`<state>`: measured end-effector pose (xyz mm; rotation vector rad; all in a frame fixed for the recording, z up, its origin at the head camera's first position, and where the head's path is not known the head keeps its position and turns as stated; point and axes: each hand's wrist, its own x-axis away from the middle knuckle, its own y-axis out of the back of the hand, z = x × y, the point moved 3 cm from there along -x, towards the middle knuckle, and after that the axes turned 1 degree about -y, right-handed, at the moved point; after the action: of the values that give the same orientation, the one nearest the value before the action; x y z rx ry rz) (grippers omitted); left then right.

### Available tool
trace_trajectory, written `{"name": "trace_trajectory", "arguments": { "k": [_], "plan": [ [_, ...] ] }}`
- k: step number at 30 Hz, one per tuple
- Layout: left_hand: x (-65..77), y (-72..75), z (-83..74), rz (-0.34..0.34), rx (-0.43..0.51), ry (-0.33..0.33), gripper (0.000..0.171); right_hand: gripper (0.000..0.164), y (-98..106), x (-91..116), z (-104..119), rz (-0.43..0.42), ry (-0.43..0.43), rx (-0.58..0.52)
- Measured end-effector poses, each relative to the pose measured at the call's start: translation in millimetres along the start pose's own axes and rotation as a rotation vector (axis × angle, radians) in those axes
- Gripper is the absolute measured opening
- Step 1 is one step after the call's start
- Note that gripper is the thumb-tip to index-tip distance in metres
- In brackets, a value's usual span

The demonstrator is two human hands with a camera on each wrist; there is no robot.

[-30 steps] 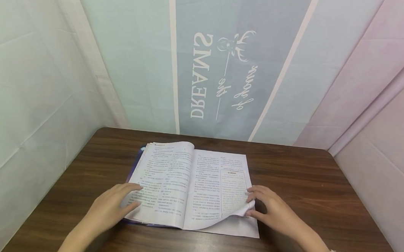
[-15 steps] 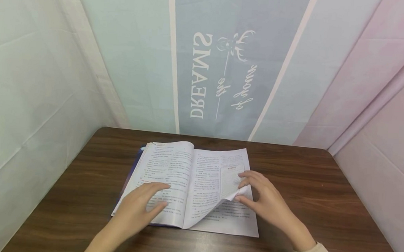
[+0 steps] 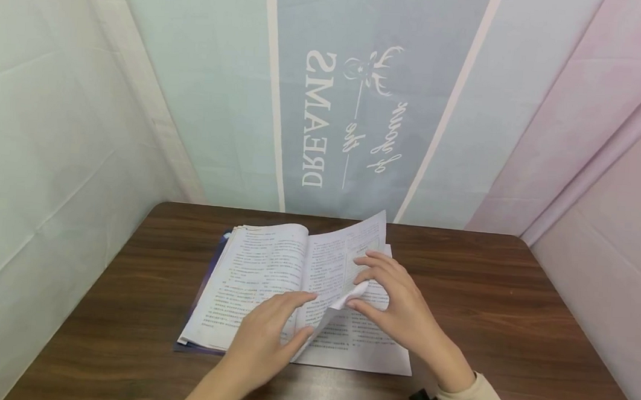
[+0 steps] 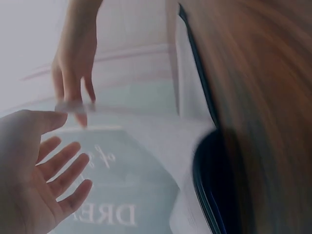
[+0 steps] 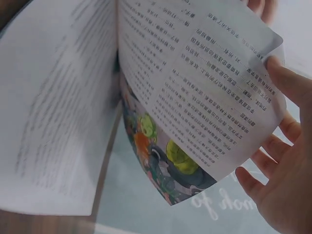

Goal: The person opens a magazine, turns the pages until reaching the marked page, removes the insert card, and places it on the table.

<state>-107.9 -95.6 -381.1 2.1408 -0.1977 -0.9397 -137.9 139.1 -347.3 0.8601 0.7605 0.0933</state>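
Now the book [image 3: 257,263] is lying spread on the brown table [image 3: 511,306]. Over its middle, the left hand [image 3: 264,333] is holding thumb and fingers apart, gripping nothing, and is reaching farther right than half a second ago. Beyond it, a page [image 3: 328,258] is rising higher than before. Rightmost, the right hand [image 3: 399,301] is pinching that page's curling edge, now farther left.
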Motion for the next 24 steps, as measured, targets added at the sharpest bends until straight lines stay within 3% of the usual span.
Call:
{"name": "trace_trajectory", "arguments": {
  "k": [8, 17, 24],
  "plan": [
    [-10.9, -12.8, -15.5, -0.066, 0.099, -0.011, 0.058, 0.037, -6, -9, 14, -0.031, 0.072, -0.002],
    [-12.0, -13.4, -12.7, -0.136, 0.108, 0.016, 0.039, 0.044, -7, -13, 28, -0.072, 0.099, -0.023],
    [-7.8, -11.9, -4.0, -0.171, 0.07, 0.035, 0.041, 0.046, -4, -10, 33, -0.089, 0.073, -0.072]
  ]
}}
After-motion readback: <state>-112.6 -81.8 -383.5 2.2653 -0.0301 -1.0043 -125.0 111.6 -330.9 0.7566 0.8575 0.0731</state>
